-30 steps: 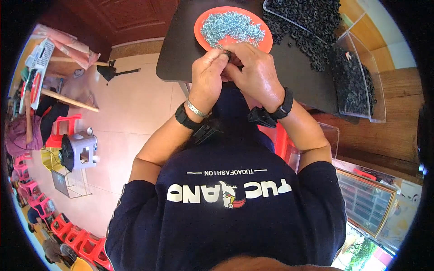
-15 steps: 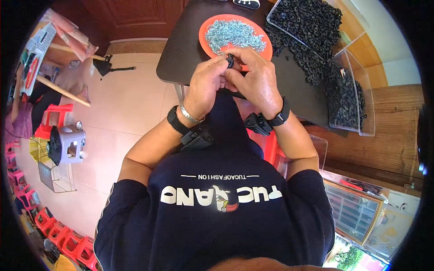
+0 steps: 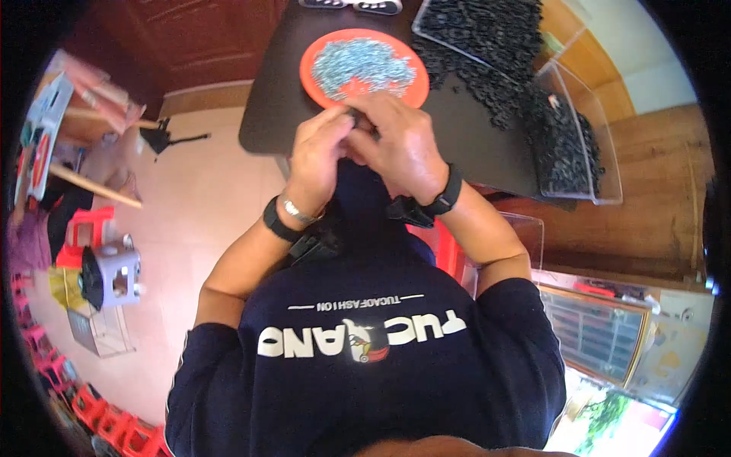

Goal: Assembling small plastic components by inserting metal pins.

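Observation:
Both hands meet in front of me at the near edge of a red-orange plate (image 3: 308,78) heaped with small silvery metal pieces, likely screws. A small black plastic part (image 3: 353,116) sits between the fingertips, mostly hidden by them. My left hand (image 3: 316,156) is closed, thumb and fingers pinching the part from the left. From the right, my right hand (image 3: 403,141) curls over the same part, its fingers closed and slightly blurred. Right of the plate spreads a pile of similar black parts (image 3: 499,95) on the dark table (image 3: 266,114).
Clear plastic bins of black parts stand at the far right, one tipped box (image 3: 442,39) spilling its load and another bin (image 3: 601,199) nearer me. Shoes (image 3: 377,6) show at the table's far edge. Stools, including a grey one (image 3: 120,276), stand on the left floor.
The view has shifted, so the table and plate appear further left. My hands have drawn slightly back from the plate, still together around the black part.

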Demonstrator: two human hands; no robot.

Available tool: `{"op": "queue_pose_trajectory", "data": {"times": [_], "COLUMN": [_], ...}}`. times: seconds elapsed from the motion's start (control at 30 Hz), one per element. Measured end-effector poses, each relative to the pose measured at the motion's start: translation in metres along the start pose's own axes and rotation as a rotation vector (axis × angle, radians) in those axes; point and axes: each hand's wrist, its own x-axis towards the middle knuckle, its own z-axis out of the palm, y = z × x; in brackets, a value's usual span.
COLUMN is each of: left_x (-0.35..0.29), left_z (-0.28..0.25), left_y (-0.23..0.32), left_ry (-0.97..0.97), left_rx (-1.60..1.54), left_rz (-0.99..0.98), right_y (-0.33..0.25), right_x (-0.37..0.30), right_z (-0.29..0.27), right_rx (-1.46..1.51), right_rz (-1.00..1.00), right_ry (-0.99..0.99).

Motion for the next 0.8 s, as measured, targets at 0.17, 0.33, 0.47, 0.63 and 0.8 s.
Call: {"op": "queue_pose_trajectory", "data": {"times": [0.17,0.33,0.47,0.63,0.8], "left_x": [-0.002,-0.009,0.000,0.008,0.005], "left_z": [0.000,0.000,0.007,0.024,0.007], "left_y": [0.003,0.003,-0.004,-0.003,0.006], "left_ry": [-0.042,-0.136,-0.155,-0.227,-0.189], "left_rx": [0.083,0.174,0.218,0.207,0.290], "left_rz": [-0.016,-0.041,-0.075,-0.077,-0.036], "right_y": [-0.007,-0.008,-0.007,0.004,0.054], "right_x": [0.002,-0.009,-0.015,-0.012,0.010], "right_z": [-0.013,-0.022,-0.024,-0.049,-0.147], "right_rx": [-0.068,-0.061,-0.099,-0.228,-0.605], "right_rz": [0.117,0.056,0.065,0.020,0.251], "right_ry": [0.006,-0.056,-0.032,0.101,0.393]}}
